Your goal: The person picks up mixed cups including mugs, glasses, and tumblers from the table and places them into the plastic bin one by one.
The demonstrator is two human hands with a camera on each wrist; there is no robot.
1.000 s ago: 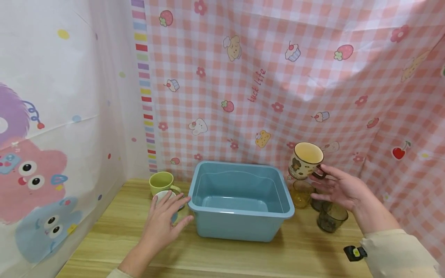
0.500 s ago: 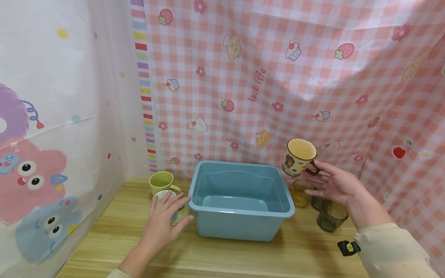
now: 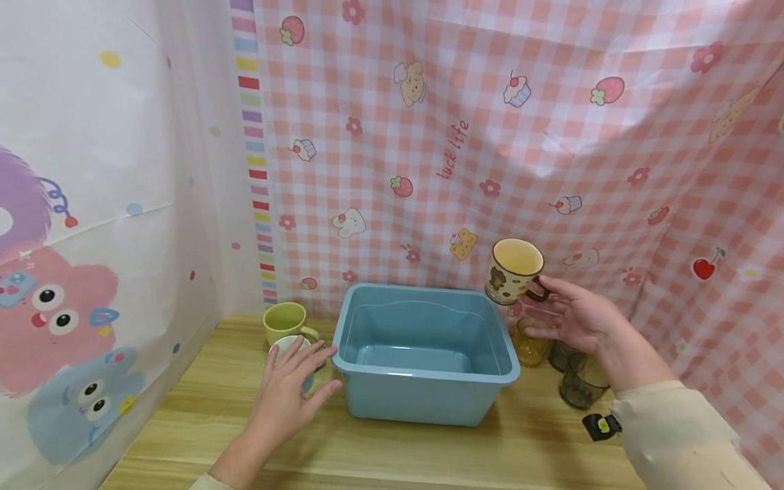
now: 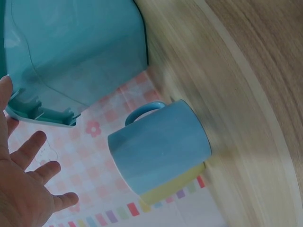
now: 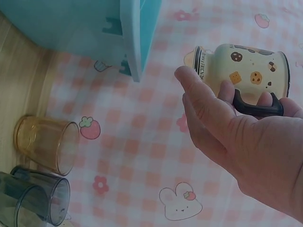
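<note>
A cream mug [image 3: 513, 273] with cookie and bear prints is held up by its dark handle in my right hand [image 3: 578, 316], just beyond the tub's right back corner. In the right wrist view, fingers curl through the mug's handle [image 5: 259, 108]. The blue plastic tub [image 3: 422, 398] stands in the middle, its visible floor bare. My left hand [image 3: 284, 388] has its fingers spread at the tub's left rim, over a blue mug [image 4: 161, 146]; whether a fingertip touches the rim I cannot tell. Behind that mug stands a green mug [image 3: 284, 323].
On the right of the wooden table [image 3: 392, 452] stand an amber glass [image 5: 45, 142] and dark glasses [image 5: 54, 194], partly behind my right hand. A pink checked cloth [image 3: 429, 136] hangs close behind the tub, and a white printed cloth [image 3: 110, 170] hangs at the left.
My right hand has carried the cream mug left and slightly upward, from above the glasses toward the tub's right back corner. My left hand and the tub stay put.
</note>
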